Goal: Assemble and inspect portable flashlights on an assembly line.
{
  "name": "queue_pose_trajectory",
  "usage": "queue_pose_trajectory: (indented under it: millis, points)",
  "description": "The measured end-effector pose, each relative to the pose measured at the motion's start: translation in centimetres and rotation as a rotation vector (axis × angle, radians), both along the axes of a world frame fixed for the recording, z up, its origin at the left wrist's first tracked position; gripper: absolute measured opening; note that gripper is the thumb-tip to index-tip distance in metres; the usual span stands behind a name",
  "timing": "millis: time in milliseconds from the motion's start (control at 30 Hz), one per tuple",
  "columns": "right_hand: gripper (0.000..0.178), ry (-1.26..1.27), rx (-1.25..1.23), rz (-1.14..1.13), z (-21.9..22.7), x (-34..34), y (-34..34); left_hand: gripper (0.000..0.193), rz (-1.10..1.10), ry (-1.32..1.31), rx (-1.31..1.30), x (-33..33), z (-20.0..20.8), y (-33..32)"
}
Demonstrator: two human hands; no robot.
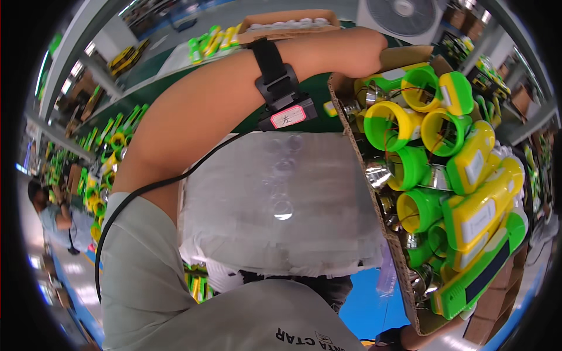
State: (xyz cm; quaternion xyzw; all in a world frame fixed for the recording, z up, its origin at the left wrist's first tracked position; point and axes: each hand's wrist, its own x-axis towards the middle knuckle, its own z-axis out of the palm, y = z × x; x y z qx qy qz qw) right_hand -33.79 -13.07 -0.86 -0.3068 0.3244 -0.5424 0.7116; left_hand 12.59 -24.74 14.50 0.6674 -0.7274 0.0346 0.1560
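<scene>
At my right, a cardboard box (374, 193) is loaded with several green and yellow flashlight housings (477, 219), with round open heads, thin wires and shiny reflectors (379, 174). My left arm reaches across the view, and my left hand (367, 54) is bent round the box's far end, its fingertips hidden behind the flap. At the near end, my right hand (417, 339) is mostly hidden beneath the box and appears to grip it. A black strap with a small device (287, 116) circles my left wrist, trailing a black cable.
Before me lies a pale, plastic-covered surface (234, 199) with a row of clear rings (283, 207). Beyond it are an open carton of white round parts (290, 26), more housings (213, 41) and a fan (404, 17). A person (61, 219) works far left.
</scene>
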Motion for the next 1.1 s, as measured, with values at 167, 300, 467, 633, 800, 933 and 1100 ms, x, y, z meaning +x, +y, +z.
queue_pose_trajectory:
  millis: [167,300,467,633,800,933,1100]
  points:
    - [0.065,0.090,0.034,0.467,1.2,3.1,-4.2,0.031,0.448,0.079,0.066,3.4,4.6,15.9]
    - [0.067,0.127,0.043,0.808,2.3,9.7,-6.0,0.034,0.537,0.208,0.117,3.6,8.1,31.3]
    - [0.068,0.162,0.045,1.135,5.2,22.7,-13.2,0.028,0.992,0.288,-0.098,1.0,3.7,44.3]
    - [0.070,0.173,0.056,1.370,6.0,32.1,-8.4,0.022,1.363,0.721,-0.259,-5.7,-1.3,53.8]
    - [0.070,0.138,-0.070,1.595,5.9,43.9,1.0,0.018,1.676,0.964,-0.445,-9.7,-6.6,57.5]
    - [0.068,0.113,-0.241,1.901,3.7,49.2,5.4,0.016,1.811,0.874,-0.493,-12.0,-10.2,59.8]
    - [0.063,0.148,-0.233,1.950,2.0,56.3,8.6,0.013,1.985,0.879,-0.533,-12.4,-11.1,57.8]
